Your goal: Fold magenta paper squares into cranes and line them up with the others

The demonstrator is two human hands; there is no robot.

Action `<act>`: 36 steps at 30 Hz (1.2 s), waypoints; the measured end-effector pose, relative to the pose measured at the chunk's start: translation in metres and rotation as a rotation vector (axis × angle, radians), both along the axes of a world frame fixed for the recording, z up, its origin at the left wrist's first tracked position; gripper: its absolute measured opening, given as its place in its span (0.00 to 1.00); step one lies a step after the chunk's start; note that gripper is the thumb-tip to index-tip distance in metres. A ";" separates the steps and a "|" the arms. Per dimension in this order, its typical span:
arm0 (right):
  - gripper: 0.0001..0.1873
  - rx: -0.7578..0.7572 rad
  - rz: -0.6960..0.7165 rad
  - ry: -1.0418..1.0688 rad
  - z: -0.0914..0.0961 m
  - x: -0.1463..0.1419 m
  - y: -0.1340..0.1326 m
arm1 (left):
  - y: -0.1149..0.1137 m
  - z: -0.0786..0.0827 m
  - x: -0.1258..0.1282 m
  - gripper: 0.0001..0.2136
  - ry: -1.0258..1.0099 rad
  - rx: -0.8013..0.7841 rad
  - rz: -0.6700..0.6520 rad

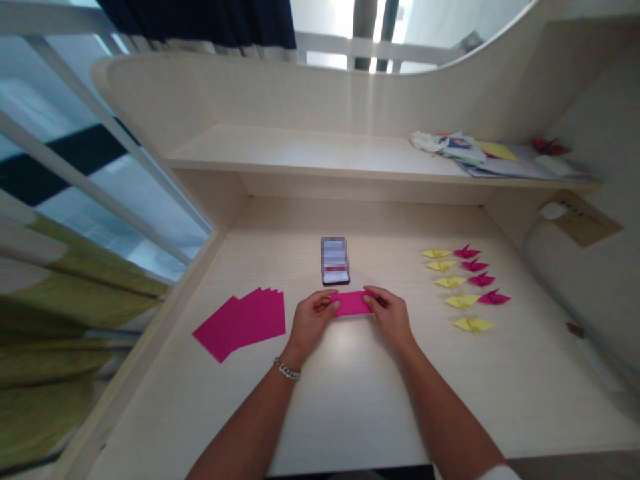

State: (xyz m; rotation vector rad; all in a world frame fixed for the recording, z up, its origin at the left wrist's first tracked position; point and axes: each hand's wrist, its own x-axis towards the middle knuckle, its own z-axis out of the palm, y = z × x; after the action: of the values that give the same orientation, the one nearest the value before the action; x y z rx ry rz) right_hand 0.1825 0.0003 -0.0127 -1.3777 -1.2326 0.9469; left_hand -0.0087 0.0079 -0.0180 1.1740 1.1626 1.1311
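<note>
A pink sheet of origami paper [352,303], folded into a narrow rectangle, is held just above the desk or against it; I cannot tell which. My left hand [314,319] pinches its left end between thumb and fingers. At the right end, my right hand [389,312] grips it the same way. Just beyond the paper lies a phone [335,260] with its screen lit and blurred. To the left of my left hand, several pink square sheets [245,322] are fanned out flat.
On the right stand a column of yellow paper cranes [451,282] and a column of pink paper cranes [481,279]. A shelf [300,150] crosses the back, with papers [500,152] piled at its right. A cable [545,287] runs down the right wall.
</note>
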 end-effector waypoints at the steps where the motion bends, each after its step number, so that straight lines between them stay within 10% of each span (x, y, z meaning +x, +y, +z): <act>1: 0.15 -0.003 0.000 -0.013 0.000 0.001 0.000 | 0.000 -0.002 0.000 0.16 0.006 0.006 -0.006; 36: 0.12 -0.015 0.043 -0.073 0.003 0.005 -0.002 | -0.002 0.001 -0.002 0.16 0.071 0.030 -0.022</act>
State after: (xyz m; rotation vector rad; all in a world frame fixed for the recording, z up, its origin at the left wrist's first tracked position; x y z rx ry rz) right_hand 0.1880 -0.0021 -0.0092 -1.4128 -1.3167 0.9444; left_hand -0.0108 0.0060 -0.0166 1.2562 1.1875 1.1014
